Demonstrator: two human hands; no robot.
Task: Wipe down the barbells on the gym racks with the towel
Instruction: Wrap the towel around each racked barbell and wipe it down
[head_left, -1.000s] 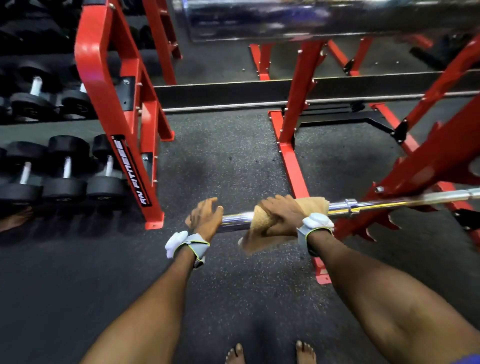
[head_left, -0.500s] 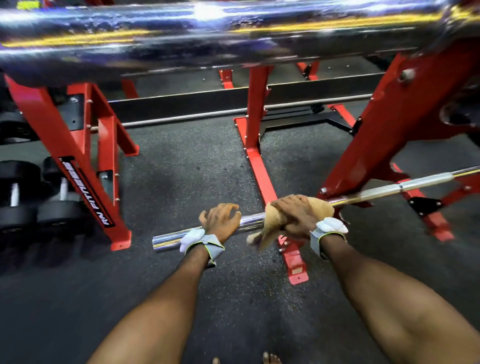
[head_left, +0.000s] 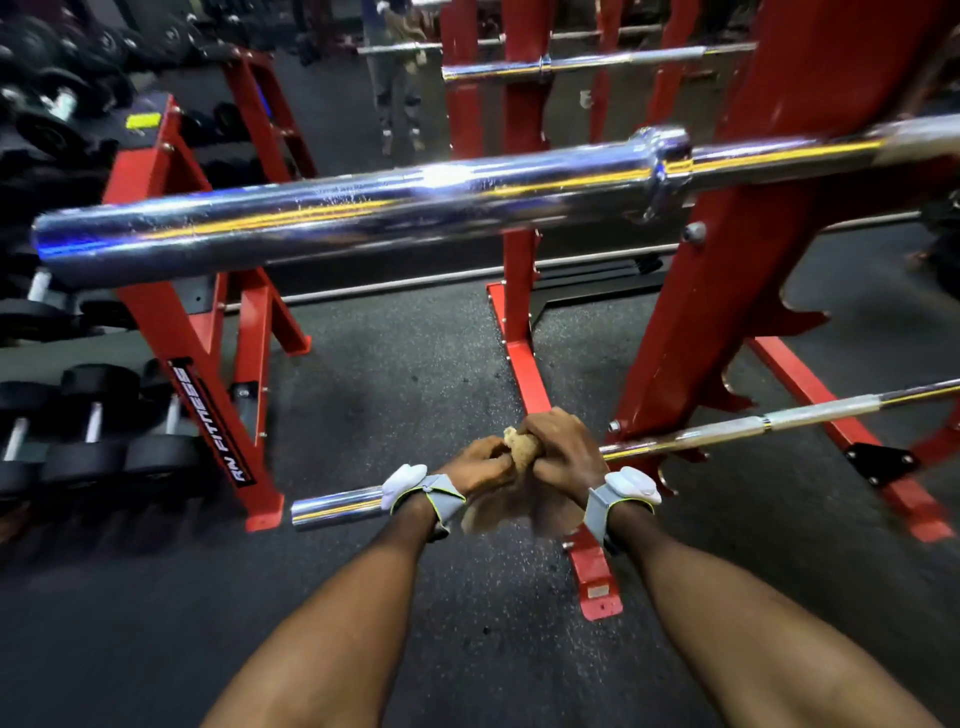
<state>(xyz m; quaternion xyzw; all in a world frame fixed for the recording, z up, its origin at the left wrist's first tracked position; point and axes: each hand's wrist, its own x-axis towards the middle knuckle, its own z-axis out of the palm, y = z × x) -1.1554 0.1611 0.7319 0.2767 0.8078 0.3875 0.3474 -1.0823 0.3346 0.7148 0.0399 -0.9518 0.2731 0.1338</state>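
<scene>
Down low, both hands met on the tan towel (head_left: 522, 444), which was bunched around the lower barbell (head_left: 337, 506) just left of the red rack (head_left: 727, 312). The right hand (head_left: 563, 449) curled over towel and bar together, while the left hand (head_left: 480, 467) pinched the towel's near end with bent fingers. A loose flap hung beneath the wrists. A thicker chrome barbell (head_left: 363, 208) crossed above, with dumbbells (head_left: 78, 465) at left
</scene>
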